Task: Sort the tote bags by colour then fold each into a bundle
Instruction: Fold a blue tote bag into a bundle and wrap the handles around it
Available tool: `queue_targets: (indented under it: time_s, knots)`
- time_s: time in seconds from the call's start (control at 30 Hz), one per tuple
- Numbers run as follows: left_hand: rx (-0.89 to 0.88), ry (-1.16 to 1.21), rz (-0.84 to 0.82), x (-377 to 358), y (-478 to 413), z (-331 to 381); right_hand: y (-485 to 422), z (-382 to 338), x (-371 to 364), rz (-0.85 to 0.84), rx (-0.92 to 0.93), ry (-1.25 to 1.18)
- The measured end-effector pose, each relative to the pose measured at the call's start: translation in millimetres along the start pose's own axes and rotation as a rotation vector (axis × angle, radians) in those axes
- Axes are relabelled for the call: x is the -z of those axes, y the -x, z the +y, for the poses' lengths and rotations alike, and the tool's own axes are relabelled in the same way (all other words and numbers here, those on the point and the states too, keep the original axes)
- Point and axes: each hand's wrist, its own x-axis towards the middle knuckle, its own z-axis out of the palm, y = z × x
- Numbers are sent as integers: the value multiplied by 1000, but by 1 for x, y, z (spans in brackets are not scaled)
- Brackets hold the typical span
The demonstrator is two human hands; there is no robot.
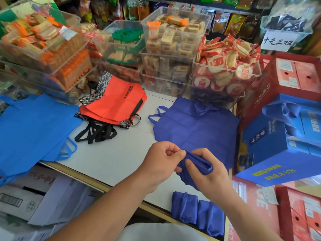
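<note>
**Colours sorted, folding under way on the navy pile**

At the far left a stack of light blue bags lies flat, hanging partly over the edge of the table, none of them folded. Next to it, red bags sit on top of black-and-white patterned bags, also flat, with their black handles trailing toward the front. So the sorting by colour looks done, or close to it.

Right of centre, the left hand has its fingers curled and pinches the end of a half-folded navy bag between thumb and forefinger. The right hand grips the same bag from the other side, thumb across its rolled edge. The bag is held just above the table's near edge. Behind it, at least one more navy bag lies spread out flat.

Near the front right edge lie two finished navy bundles, side by side.

By my reckoning, folding has barely begun: two bundles are made and a third is in progress. The flat navy, red, patterned and light blue bags are all left.
</note>
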Motion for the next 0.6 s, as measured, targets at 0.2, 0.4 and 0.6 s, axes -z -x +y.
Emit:
queue_targets:
  time_s: [0.2, 0.4, 0.6]
  knots:
    - [224, 210, -4, -7, -9, -10, 0, 15, 1, -81, 67, 41]
    - [218, 153, 76, -12, -6, -14, -2, 28, -1, -95, 168, 162]
    - [-132, -227, 109, -11, -1, -14, -11, 21, -2, -104, 202, 259]
